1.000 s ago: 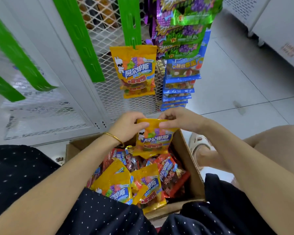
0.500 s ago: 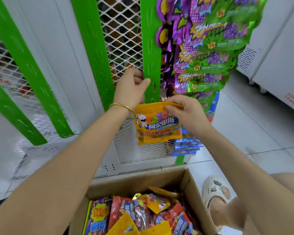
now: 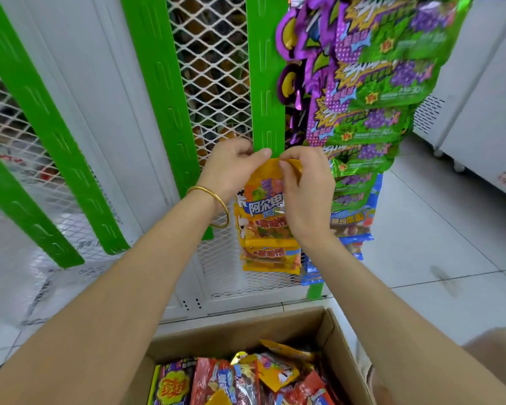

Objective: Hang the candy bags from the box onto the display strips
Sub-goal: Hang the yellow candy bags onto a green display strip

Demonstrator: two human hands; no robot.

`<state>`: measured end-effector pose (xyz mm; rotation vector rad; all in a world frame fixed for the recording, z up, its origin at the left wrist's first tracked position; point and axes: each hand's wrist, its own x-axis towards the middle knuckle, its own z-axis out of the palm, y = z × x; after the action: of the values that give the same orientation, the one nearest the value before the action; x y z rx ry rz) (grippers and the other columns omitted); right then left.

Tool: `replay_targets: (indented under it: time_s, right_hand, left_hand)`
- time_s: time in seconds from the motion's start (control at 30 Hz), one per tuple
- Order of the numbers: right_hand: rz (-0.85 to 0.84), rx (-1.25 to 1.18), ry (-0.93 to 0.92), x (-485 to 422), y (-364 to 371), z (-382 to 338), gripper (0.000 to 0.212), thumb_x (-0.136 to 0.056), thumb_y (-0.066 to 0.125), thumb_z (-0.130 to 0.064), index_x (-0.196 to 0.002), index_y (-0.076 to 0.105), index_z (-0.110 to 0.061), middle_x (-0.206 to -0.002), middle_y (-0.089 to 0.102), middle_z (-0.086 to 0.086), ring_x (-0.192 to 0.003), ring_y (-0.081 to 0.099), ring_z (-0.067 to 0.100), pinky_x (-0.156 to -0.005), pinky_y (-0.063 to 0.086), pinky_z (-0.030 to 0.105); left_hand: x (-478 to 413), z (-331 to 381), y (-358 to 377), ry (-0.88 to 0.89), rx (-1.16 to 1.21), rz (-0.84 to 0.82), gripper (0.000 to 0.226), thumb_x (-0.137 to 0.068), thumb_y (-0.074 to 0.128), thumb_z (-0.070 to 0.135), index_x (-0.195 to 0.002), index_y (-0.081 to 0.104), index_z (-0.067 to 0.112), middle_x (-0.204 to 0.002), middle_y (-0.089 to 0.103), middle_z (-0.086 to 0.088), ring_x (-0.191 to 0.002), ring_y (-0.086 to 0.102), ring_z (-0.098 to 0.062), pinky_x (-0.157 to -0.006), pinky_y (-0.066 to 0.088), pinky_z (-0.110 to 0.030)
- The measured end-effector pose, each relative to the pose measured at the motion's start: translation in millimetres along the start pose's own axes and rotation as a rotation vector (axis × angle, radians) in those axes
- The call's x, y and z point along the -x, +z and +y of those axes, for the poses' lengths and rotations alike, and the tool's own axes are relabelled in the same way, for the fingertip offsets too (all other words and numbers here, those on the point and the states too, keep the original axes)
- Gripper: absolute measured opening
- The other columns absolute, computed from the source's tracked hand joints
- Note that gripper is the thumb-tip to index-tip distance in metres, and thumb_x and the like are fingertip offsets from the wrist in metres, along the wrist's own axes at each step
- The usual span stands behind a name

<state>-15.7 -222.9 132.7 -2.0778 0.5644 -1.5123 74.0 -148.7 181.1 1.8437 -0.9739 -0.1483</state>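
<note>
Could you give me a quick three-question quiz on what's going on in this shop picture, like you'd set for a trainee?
1. True or false: both hands pinch the top edge of the yellow candy bag at the green display strip.
2. Which bags hang on the next strip to the right? A) red B) green and purple C) white
3. Fill in: the bags not yet hung lie in a cardboard ____.

Key:
1. True: the left hand and the right hand hold it by the top, against the strip.
2. B, the green and purple bags.
3. box.
</note>
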Motion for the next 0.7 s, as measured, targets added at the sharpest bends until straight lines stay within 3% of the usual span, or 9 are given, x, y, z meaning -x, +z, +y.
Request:
replay_targets:
  time_s: [0.17,0.23,0.37,0.47,0.57,0.63,0.7]
  right_hand:
    - [0.001,0.079,-0.03,-2,4,0,0.008,-0.086,0.057,-0.01,-0.091,0.062,-0.005,-0.09,0.059,0.01,-0.079,0.044,0.013,-0.061,0.034,0.031]
    - [-0.009,0.102,-0.024,-1,5,0,0.01,-0.087,0.055,-0.012,-0.092,0.062,-0.006,-0.091,0.058,0.01,-0.077,0.045,0.014,-0.058,0.033,0.033]
    - [-0.019,0.079,-0.014,8,5,4,0.01,-0.088,0.053,-0.01,-0.091,0.06,-0.004,-0.09,0.057,0.011,-0.076,0.043,0.014,-0.059,0.032,0.035]
    - [-0.039,0.079,-0.016,12,3,8,0.009,-0.089,0.054,-0.01,-0.092,0.06,-0.005,-0.091,0.058,0.01,-0.073,0.046,0.013,-0.056,0.035,0.032]
    - [-0.079,0.135,-0.014,16,1,10,0.009,-0.091,0.055,-0.013,-0.096,0.061,-0.008,-0.094,0.059,0.007,-0.075,0.056,0.024,-0.055,0.044,0.037]
    - [-0.081,0.181,-0.031,18,0,14,0.011,-0.09,0.056,-0.016,-0.096,0.062,-0.01,-0.094,0.061,0.006,-0.075,0.059,0.027,-0.053,0.046,0.037]
    - [-0.057,0.221,-0.064,19,0,17,0.012,-0.088,0.057,-0.019,-0.094,0.064,-0.012,-0.091,0.064,0.004,-0.07,0.061,0.026,-0.049,0.045,0.032]
  left_hand:
    - [1,1,-2,-0.058,0.035,-0.02,0.035,-0.086,0.063,0.029,-0.06,0.05,0.009,-0.058,0.044,-0.005,-0.052,0.038,-0.013,-0.046,0.03,-0.02]
    - [1,2,-3,-0.081,0.063,-0.017,0.039,-0.086,0.064,0.027,-0.054,0.048,0.013,-0.046,0.046,0.006,-0.044,0.039,-0.006,-0.044,0.032,-0.016]
    - [1,3,-4,-0.074,0.037,-0.015,0.034,-0.086,0.063,0.03,-0.061,0.052,0.009,-0.057,0.047,-0.004,-0.05,0.039,-0.012,-0.049,0.035,-0.021]
    - [3,2,-4,-0.064,0.031,-0.029,0.033,-0.087,0.062,0.03,-0.058,0.052,0.02,-0.049,0.049,0.011,-0.043,0.042,0.0,-0.042,0.032,-0.008]
    - [7,1,-6,-0.032,0.047,-0.043,0.02,-0.087,0.062,0.027,-0.068,0.058,0.023,-0.062,0.059,0.01,-0.051,0.051,0.006,-0.054,0.044,-0.008]
    - [9,-3,-7,-0.03,0.041,-0.062,0.01,-0.087,0.063,0.021,-0.078,0.061,0.018,-0.074,0.063,0.002,-0.066,0.058,-0.006,-0.069,0.051,-0.022]
    - [12,-8,-7,-0.018,0.027,-0.092,0.004,-0.085,0.064,0.011,-0.088,0.062,0.011,-0.082,0.065,-0.002,-0.075,0.059,-0.01,-0.074,0.052,-0.022]
